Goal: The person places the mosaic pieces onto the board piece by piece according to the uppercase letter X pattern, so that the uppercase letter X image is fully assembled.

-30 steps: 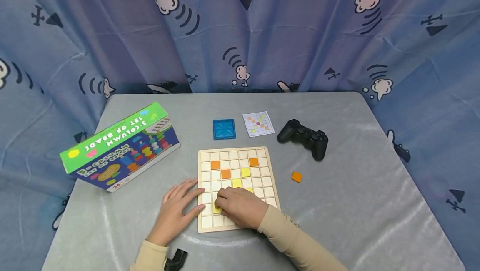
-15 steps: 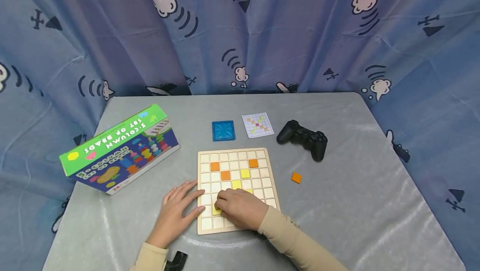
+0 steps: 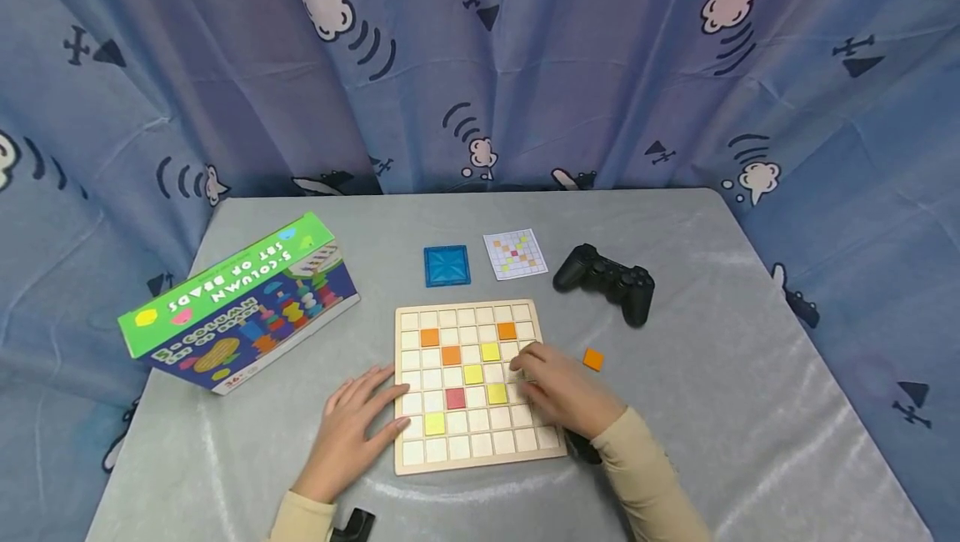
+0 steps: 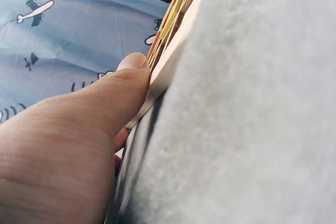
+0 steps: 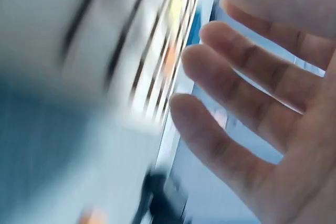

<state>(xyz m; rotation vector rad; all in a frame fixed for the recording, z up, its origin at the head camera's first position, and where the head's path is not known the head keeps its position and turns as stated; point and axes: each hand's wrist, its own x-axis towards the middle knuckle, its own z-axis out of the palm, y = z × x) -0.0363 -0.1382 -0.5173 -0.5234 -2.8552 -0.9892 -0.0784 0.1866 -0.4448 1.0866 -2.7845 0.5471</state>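
Observation:
A square wooden grid board point(image 3: 480, 467) lies on the table, with cream tiles and a few orange and yellow ones set in its cells. A red tile point(image 3: 455, 398) sits left of the middle, and a yellow tile point(image 3: 434, 424) lies in a cell near the lower left. My left hand point(image 3: 352, 429) rests at the board's left edge, fingers spread, its thumb point(image 4: 134, 62) touching the rim. Above the board's right side is my right hand point(image 3: 566, 388). Its fingers are loosely bent with nothing between them in the right wrist view.
A loose orange tile point(image 3: 593, 359) lies right of the board. Behind it are a black game controller point(image 3: 604, 283), a printed pattern card point(image 3: 515, 254) and a blue square tray point(image 3: 447, 266). A bead-set box point(image 3: 240, 300) stands at the left.
My right hand has left the lower-left yellow tile and moved right, across to the board's right side. The red tile it covered now shows. My left hand stays in place.

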